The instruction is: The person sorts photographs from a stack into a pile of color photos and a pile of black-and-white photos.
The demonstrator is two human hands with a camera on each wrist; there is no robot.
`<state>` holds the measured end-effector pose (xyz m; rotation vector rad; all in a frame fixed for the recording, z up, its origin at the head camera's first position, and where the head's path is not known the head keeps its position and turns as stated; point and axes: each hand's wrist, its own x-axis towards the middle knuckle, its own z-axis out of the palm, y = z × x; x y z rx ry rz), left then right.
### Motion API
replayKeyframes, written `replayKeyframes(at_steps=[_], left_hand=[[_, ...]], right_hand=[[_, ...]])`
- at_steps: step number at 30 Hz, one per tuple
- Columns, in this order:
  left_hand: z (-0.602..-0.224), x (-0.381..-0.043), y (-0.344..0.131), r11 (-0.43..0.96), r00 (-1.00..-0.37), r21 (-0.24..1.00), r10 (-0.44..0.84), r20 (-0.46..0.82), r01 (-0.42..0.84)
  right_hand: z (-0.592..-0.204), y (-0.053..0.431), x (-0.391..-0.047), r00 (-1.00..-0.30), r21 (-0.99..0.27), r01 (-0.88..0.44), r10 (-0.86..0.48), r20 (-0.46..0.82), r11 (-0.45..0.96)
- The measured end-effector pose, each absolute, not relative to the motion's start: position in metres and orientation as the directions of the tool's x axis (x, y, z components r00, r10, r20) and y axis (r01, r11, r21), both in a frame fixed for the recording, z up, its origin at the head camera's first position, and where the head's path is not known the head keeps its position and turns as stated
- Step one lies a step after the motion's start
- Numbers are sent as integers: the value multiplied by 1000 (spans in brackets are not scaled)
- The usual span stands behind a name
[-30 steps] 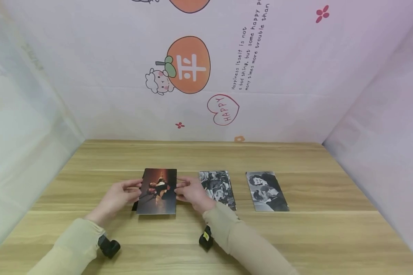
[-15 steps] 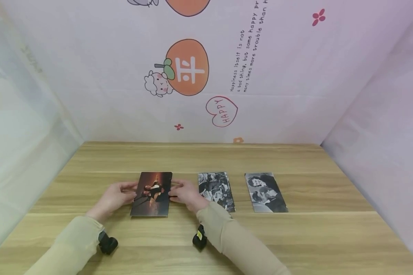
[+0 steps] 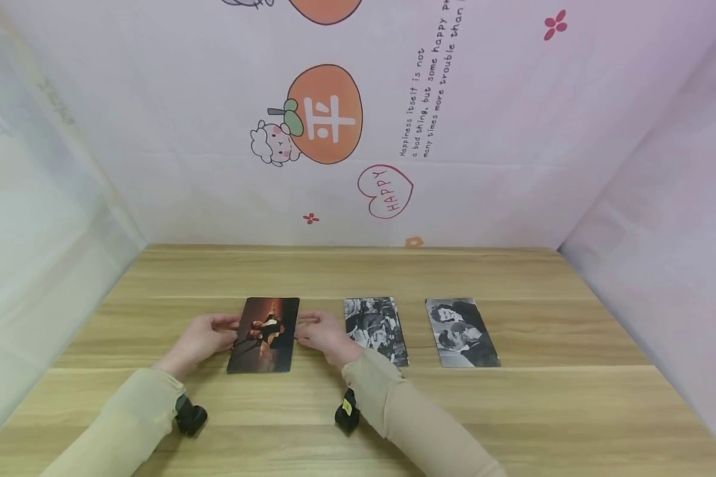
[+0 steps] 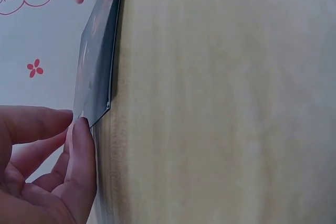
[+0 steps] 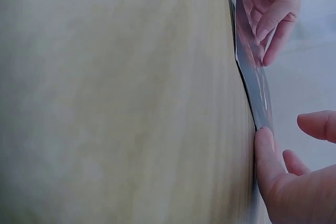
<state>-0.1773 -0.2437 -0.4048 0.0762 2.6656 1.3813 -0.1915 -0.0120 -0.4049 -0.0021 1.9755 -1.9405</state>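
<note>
At the lower left of the head view a beige sleeve (image 3: pixel 134 407) with a small black wrist camera (image 3: pixel 191 416) runs up to the left hand (image 3: pixel 199 341), whose thumb and fingers are loosely bent, tips touching the left edge of a photo rather than wrapped around it. That colour photo (image 3: pixel 264 334) is left of centre in the lower half of the frame, on the wood-grain table (image 3: pixel 513 411): upright in format, slightly slanted, dark, with red-brown glow towards the top and greyer brown below, its figures in black, white and orange turned sideways. In the wrist views its surface is glossy and pale with reflections, and a second dark edge shows under it. The right hand (image 3: pixel 328 338) is at its right edge, relaxed, thumb against the side and another finger held out clear of it in the right wrist view. Above that hand, at upper centre, an orange fruit (image 3: pixel 334 149) is printed on the pale backdrop (image 3: pixel 483 106). Next, right of centre, comes a black-and-white photo of a crowded scene (image 3: pixel 377 324), partly behind the right hand and sleeve; furthest right, a black-and-white photo of two heads (image 3: pixel 462 332) lies well apart from both hands
</note>
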Motion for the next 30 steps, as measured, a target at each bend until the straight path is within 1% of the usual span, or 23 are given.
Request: replayKeyframes(at_steps=[3, 15, 19, 26, 30], left_hand=[[-405, -178, -243, 600, -991, 800, 103, -87, -8], [-404, -177, -241, 549, -989, 835, 94, -110, -40], [-402, -177, -241, 567, -991, 823, 91, -100, -31], [-400, -174, -242, 547, -992, 837, 84, -98, -36], [-394, -169, -240, 549, -994, 836, 87, -71, -11]], right_hand=[[-406, -12, -192, -934, -968, 248, -252, -252, 47], [-407, -12, -190, -945, -973, 226, -233, -231, 50], [-405, -12, -189, -945, -973, 223, -233, -229, 52], [-402, -10, -188, -944, -970, 242, -228, -239, 16], [-398, -4, -187, -942, -971, 239, -243, -230, -8]])
